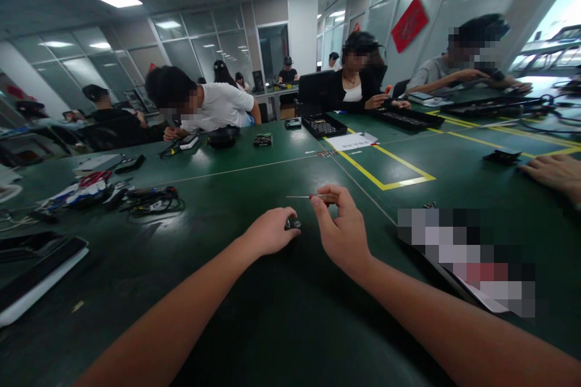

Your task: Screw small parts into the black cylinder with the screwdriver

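Left hand (271, 233) pins a small black part (293, 224) to the green table (227, 278) at frame centre, grip clenched on it; right hand (341, 227) pinches a slim screwdriver (313, 197), tip pointing left. Looks like fastening work: the tip would need lining up on the part, steadily. Cables (152, 199) lie left, component trays (324, 126) upper right, with seated co-workers beyond in a glass-walled office.

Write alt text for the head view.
A person's left hand pins a small black part to a green table while the right hand holds a thin screwdriver just above it. Other people work across the table.
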### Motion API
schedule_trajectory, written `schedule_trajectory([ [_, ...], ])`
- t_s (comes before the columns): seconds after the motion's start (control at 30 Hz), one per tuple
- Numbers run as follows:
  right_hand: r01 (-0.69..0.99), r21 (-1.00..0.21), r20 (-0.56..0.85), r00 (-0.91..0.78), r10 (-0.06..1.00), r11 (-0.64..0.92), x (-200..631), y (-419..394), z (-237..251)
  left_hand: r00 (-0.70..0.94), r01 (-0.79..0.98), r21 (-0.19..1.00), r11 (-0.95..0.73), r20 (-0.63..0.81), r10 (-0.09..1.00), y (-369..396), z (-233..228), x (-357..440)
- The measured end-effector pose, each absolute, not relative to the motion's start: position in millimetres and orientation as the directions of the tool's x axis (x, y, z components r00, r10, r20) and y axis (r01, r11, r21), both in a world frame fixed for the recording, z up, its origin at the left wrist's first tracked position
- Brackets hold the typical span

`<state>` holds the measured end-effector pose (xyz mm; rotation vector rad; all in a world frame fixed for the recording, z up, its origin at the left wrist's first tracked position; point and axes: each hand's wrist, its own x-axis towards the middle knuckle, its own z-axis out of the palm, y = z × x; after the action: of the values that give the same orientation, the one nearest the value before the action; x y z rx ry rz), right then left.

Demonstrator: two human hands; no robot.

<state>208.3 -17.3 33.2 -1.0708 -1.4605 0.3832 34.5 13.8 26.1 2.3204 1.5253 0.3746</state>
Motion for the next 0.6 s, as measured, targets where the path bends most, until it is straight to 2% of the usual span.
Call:
schedule_trajectory([
  [0.1,0.392,-0.763,0.600,0.137,0.788,0.513,209,-17,33,0.429,0.842,0.355,-0.407,0.019,0.903,17,25,38],
  [0.2,0.395,-0.759,0.602,0.122,0.789,0.518,209,-16,32,0.425,0.826,0.397,-0.400,0.027,0.905,17,25,36],
  [0.33,0.389,-0.763,0.597,0.118,0.793,0.516,209,-15,32,0.334,0.773,0.552,-0.312,0.064,0.940,18,24,19],
  [0.43,0.385,-0.763,0.595,0.103,0.797,0.520,209,-15,32,0.208,0.694,0.694,-0.191,0.061,0.976,21,22,-4],
  [0.5,0.376,-0.766,0.590,0.090,0.802,0.521,209,-15,32,0.089,0.564,0.823,-0.064,0.016,0.996,23,24,-23],
  [0.6,0.374,-0.772,0.578,0.078,0.813,0.513,209,-14,31,-0.082,0.225,0.973,0.057,-0.039,0.996,20,32,-52],
])
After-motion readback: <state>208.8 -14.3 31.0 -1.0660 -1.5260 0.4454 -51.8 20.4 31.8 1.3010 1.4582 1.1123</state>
